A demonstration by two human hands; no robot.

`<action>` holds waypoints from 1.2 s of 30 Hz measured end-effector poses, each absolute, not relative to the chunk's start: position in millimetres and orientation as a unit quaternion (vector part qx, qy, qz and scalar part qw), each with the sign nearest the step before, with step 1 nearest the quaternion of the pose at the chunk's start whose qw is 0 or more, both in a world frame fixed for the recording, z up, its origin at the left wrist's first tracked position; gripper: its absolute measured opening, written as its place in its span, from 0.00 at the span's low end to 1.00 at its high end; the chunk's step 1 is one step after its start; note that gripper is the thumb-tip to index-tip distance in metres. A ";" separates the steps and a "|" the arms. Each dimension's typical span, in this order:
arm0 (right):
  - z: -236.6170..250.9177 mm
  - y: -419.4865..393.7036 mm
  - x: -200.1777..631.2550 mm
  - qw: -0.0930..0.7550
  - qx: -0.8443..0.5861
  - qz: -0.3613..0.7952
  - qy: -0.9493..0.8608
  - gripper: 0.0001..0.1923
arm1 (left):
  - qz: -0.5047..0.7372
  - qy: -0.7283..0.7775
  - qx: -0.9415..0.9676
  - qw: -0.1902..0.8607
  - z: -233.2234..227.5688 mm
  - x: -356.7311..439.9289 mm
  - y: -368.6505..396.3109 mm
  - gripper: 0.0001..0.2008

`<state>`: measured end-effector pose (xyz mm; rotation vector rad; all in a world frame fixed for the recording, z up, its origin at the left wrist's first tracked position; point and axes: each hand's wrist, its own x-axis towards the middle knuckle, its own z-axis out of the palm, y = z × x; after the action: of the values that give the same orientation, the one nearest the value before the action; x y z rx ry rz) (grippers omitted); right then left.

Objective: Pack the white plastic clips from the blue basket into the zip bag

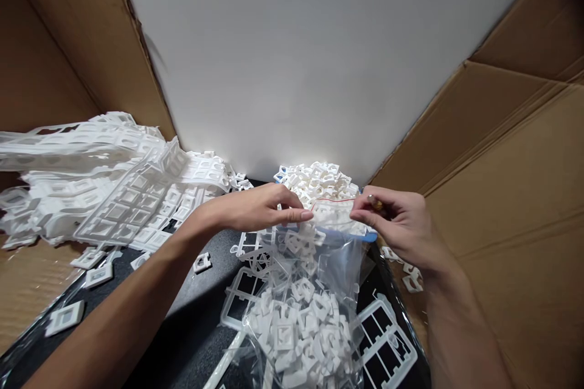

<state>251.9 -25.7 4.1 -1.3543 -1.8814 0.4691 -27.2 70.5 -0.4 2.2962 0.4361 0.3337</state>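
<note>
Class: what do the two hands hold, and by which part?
Both the left hand and the right hand pinch a clear bag of white plastic pieces by its top edge, at the red zip line.

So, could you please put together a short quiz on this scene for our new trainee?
1. True or false: both hands pinch the top of the clear bag.
2. What fills the bag? A) screws B) small white plastic pieces C) paper
3. On which side of the person lies the pile of white plastic frames?

Key: 1 true: left hand and right hand hold its red-lined top. 2 B. 3 The left.
</note>
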 end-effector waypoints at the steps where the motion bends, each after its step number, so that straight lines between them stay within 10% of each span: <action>1: 3.6 -25.0 253.7 0.402 -0.532 0.187 -0.721 0.18 | 0.127 0.168 0.897 0.389 1.7 -28.0 70.7 0.23; 5: -7.4 -12.4 266.1 0.464 -0.568 0.158 -0.662 0.17 | 0.124 0.170 0.886 0.412 6.0 -29.1 71.5 0.20; 13: -42.4 11.7 273.8 0.222 -0.670 0.126 -0.697 0.16 | 0.189 0.212 0.881 0.379 4.4 -29.9 73.9 0.15; 36: -64.1 23.7 273.7 0.289 -0.628 0.102 -0.715 0.10 | 0.085 0.099 0.952 0.278 8.7 2.7 13.8 0.07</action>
<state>273.7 23.7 -64.1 -1.6765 -1.9082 0.2729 2.7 13.8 8.7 2.5544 0.2644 0.2291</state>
